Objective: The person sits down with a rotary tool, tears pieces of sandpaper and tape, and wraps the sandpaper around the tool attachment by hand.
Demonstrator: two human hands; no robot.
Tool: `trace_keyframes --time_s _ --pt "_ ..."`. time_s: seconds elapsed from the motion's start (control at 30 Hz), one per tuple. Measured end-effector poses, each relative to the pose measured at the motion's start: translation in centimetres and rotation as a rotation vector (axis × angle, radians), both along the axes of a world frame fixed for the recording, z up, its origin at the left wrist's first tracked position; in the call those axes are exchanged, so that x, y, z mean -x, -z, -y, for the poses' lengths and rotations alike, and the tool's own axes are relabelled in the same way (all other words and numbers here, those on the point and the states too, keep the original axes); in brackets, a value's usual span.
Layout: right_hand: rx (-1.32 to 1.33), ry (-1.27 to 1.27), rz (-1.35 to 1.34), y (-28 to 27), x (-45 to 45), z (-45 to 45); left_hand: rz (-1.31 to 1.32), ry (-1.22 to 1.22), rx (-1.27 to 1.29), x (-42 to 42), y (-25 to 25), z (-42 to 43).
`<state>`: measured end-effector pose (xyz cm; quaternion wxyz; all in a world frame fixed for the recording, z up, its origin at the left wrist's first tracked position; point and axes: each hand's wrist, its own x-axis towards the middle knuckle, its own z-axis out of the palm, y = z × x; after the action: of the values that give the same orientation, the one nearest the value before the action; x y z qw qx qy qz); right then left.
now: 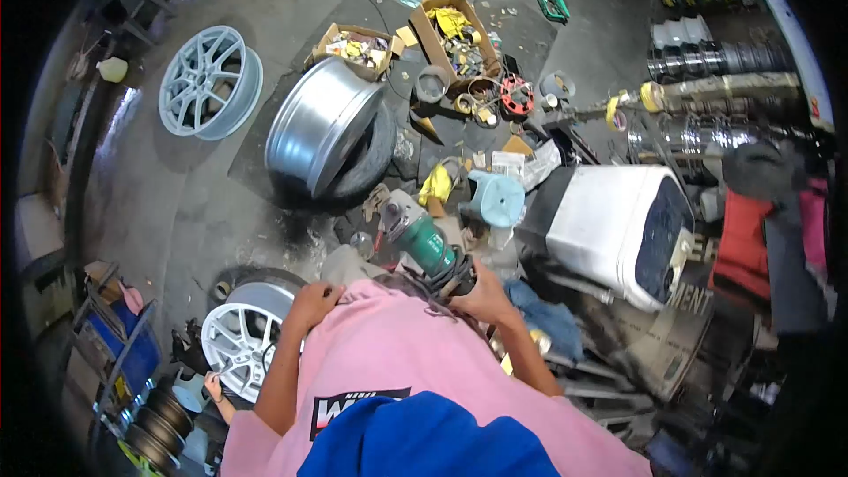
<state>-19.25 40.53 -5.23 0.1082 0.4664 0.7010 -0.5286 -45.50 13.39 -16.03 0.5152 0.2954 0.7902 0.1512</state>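
My left hand [318,303] is at the left edge of the pink shirt [397,344], its fingers bent against the hem. On the other side, my right hand [483,297] is curled by the shirt's right edge, close to the rear end of a green angle grinder [426,243]. What its fingers close on is hidden. The grinder lies in front of my body with its grey metal head pointing away. Beyond it are a yellow cloth [436,184] and a light blue stool [496,198].
A bare metal wheel rim [320,124] leans on a tyre [371,159]. A pale blue wheel [208,79] lies further left. Another person's hand [213,386] is by a white wheel [240,344]. Cardboard boxes [428,40] hold supplies; a white container [609,225] stands right.
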Motion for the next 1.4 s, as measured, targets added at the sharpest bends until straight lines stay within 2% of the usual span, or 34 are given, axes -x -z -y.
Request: trace_keyframes --time_s 0.13,0.17,0.23,0.27,0.33,0.37,0.4,0.43,0.5,0.63,0.8,0.87,0.93,1.0,1.03,1.13,1.2,1.27,1.33,1.37,1.4 --pt "-0.011 -0.008 0.058 5.3 -1.0 -10.5 0.012 -0.027 0.236 -2.3 0.6 -7.8" --pt "0.035 -0.009 0.069 5.3 -2.1 -12.6 0.012 -0.015 0.290 -3.5 0.4 -8.5" --pt "0.074 -0.092 0.269 5.8 -2.3 -19.6 0.009 -0.016 0.380 -3.8 -1.8 -13.0" --pt "0.094 -0.090 0.266 6.2 -2.8 -22.3 0.016 -0.008 0.447 -3.8 -2.9 -14.9" --pt "-0.065 -0.178 0.349 6.2 -4.2 -27.1 0.015 0.000 0.516 -4.5 -3.1 -18.0" --pt "-0.021 -0.175 0.416 5.7 -4.4 -29.7 -0.042 0.069 0.549 -4.8 -2.6 -19.7" --pt "-0.099 -0.173 0.457 5.6 -5.0 -31.6 -0.098 0.133 0.574 -5.2 -2.1 -21.4" --pt "-0.129 -0.175 0.504 5.9 -5.8 -33.4 -0.088 0.130 0.557 -5.6 -1.8 -22.5" --pt "-0.170 -0.193 0.561 5.6 -6.6 -36.7 -0.209 0.020 0.273 -6.5 -1.7 -23.9" --pt "-0.196 -0.161 0.651 5.2 -6.3 -41.2 -0.239 -0.193 0.188 -6.3 -7.0 -28.5" --pt "-0.118 -0.108 0.640 7.0 -4.0 -43.0 -0.193 -0.279 0.030 -6.3 -7.2 -29.5" --pt "-0.064 -0.080 0.539 9.0 -4.3 -43.0 -0.128 -0.262 0.051 -6.0 -6.2 -30.4" --pt "-0.009 -0.025 0.561 10.0 -4.0 -42.5 -0.043 -0.234 0.081 -5.4 -5.2 -31.3" --pt "0.141 0.004 0.511 11.7 -3.2 -42.7 0.095 0.039 -0.015 -3.7 -3.4 -32.3" --pt "0.133 0.005 0.427 11.5 -1.4 -42.9 0.098 0.013 -0.016 -2.9 -2.6 -32.8" --pt "0.245 0.065 0.459 15.2 0.2 -44.2 0.226 -0.080 0.075 -3.9 -2.8 -30.9" --pt "0.329 0.033 0.311 22.8 -3.2 -45.6 0.019 0.150 -0.173 -5.5 -1.4 -28.1" --pt "0.225 -0.043 0.418 28.2 -3.9 -47.3 0.081 0.108 -0.104 -5.3 -0.6 -28.5" --pt "0.028 -0.299 0.616 27.7 2.8 -49.3 0.312 0.020 0.209 -3.1 -0.2 -31.3" --pt "-0.066 -0.428 0.668 31.5 2.1 -50.4 0.268 0.067 0.096 -4.0 1.5 -30.2" --pt "-0.156 -0.557 0.714 35.2 1.4 -51.5 0.273 0.072 0.110 -3.6 2.6 -30.8"
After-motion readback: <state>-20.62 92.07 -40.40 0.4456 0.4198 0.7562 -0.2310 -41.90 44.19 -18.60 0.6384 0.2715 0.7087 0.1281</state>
